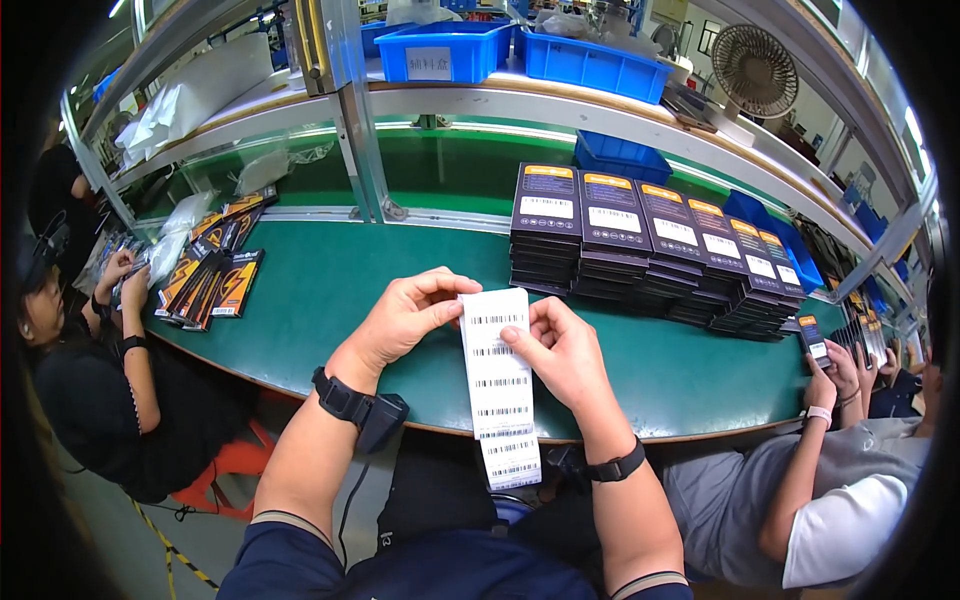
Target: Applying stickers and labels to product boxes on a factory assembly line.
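Observation:
A long white strip of barcode labels [500, 385] hangs down in front of me over the near edge of the green table [330, 290]. My left hand [405, 318] pinches its top left corner. My right hand [560, 348] grips its right side, thumb on the front. Both wrists wear black bands, and the left one carries a small black device. Several stacks of flat black boxes with orange tops [640, 240] stand in a row just beyond my hands.
More black-and-orange boxes [212, 275] lie fanned out at the table's left end, by a seated person in black [90, 390]. A person in grey [800, 490] sits at my right holding a box. Blue bins [445, 48] and a fan [752, 68] stand on the shelf above.

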